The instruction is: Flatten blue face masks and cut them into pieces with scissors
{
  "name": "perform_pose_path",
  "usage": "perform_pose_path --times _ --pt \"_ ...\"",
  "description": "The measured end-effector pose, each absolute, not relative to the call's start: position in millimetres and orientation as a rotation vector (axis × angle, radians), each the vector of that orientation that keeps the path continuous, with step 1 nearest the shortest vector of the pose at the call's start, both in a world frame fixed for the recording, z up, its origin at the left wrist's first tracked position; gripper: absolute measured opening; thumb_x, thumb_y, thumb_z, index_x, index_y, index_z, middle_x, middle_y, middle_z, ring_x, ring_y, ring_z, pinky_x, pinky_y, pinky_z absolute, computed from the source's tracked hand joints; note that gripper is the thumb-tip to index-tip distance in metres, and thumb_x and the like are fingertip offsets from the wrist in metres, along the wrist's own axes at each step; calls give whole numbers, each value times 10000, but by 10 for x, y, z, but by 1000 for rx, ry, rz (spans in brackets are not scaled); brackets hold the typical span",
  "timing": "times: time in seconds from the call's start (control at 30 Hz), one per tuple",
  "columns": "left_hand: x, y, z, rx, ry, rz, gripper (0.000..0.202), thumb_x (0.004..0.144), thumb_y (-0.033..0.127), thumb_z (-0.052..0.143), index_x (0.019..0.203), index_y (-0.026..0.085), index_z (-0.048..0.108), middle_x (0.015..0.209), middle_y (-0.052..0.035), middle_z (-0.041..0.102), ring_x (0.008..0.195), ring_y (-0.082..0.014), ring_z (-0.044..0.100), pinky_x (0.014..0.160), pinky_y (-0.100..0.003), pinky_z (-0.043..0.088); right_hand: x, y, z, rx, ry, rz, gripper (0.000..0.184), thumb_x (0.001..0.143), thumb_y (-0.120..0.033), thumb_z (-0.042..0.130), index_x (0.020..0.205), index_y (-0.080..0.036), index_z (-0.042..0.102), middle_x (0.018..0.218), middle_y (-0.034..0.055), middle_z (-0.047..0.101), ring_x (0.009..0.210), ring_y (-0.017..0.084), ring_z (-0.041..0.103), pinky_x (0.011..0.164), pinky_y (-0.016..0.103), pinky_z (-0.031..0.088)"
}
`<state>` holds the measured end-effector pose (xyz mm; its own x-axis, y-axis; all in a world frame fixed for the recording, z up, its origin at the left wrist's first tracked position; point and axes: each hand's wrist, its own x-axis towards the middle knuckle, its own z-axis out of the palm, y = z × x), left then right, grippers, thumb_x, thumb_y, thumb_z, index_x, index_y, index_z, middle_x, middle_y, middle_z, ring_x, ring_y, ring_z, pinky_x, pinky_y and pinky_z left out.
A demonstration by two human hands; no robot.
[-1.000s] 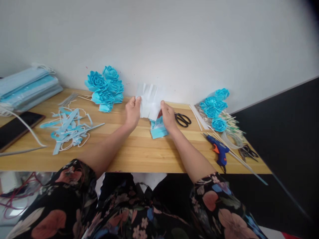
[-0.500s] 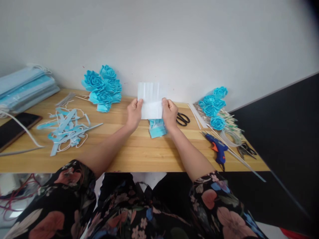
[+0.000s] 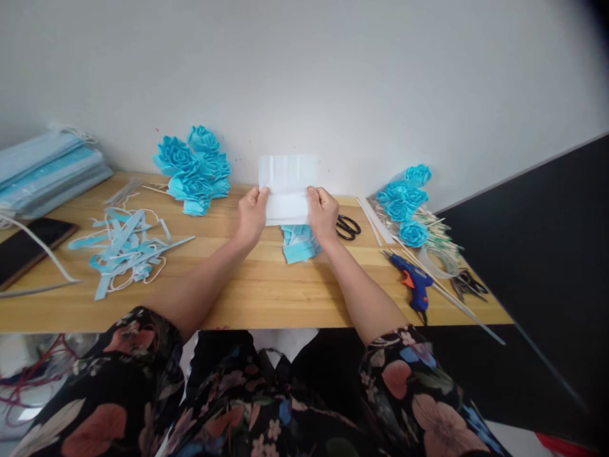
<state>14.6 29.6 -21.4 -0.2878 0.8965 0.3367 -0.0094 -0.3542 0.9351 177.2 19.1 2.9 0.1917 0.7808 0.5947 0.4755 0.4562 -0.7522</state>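
Observation:
Both hands hold up a white pleated sheet (image 3: pixel 287 189) over the wooden table (image 3: pixel 266 289). My left hand (image 3: pixel 252 212) pinches its left edge and my right hand (image 3: pixel 322 212) pinches its right edge, so it is stretched flat between them. Under the hands lies a small pile of blue cut pieces (image 3: pixel 299 243). Black scissors (image 3: pixel 348 226) rest just right of my right hand.
Blue fabric roses (image 3: pixel 193 168) lie at the back left and more roses on sticks (image 3: pixel 406 206) at the right. Cut blue strips and ear loops (image 3: pixel 128 247) sit left, a stack of face masks (image 3: pixel 45 171) and a phone (image 3: pixel 26 244) far left, a blue glue gun (image 3: pixel 413 282) right.
The white sheet, crumpled a second ago, has been pulled flat and wider between both hands. My right hand rose off the blue pile to grip the sheet's right edge.

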Motion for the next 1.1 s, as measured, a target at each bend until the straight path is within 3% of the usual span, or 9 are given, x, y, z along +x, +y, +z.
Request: perform_pose_path --times 0.23,0.53,0.7,0.8,0.93,1.1 --pt "151 299 -244 1251 1173 1717 374 912 369 560 653 199 352 628 38 300 589 -94 274 528 -238 230 1763 191 4 -1183 -1440 313 494 924 -551 466 604 -225 278 585 -67 245 587 90 277 593 266 251" --pt "113 308 -255 1278 1172 1723 385 921 390 554 648 196 364 612 41 288 576 -94 271 520 -242 230 1805 216 -35 -1140 -1415 452 548 898 -658 441 597 -223 299 586 -54 281 582 97 319 589 269 293" --pt "138 254 -220 1345 1167 1689 361 926 340 544 637 190 386 607 38 312 579 -94 294 537 -243 252 1836 251 -37 -1068 -1305 773 553 857 -736 433 739 -210 559 631 -17 494 589 115 493 570 262 412" --pt "162 226 -233 1379 1130 1659 360 918 367 554 640 188 414 602 38 329 577 -95 313 542 -239 265 1831 260 -33 -1028 -1273 894 546 838 -745 458 816 -216 592 692 -2 545 619 120 541 564 255 449" --pt "174 223 -291 1359 1074 1595 356 903 437 567 668 185 476 624 30 389 594 -100 359 538 -229 283 1838 267 -23 -1016 -1252 838 471 830 -691 535 851 -223 583 675 -31 476 593 102 463 528 233 392" --pt "181 209 -290 1213 942 1541 366 843 504 640 714 181 529 645 29 443 597 -94 407 542 -206 332 1865 276 1 -1019 -1231 692 440 815 -590 622 671 -212 448 629 -58 311 589 84 298 540 231 278"
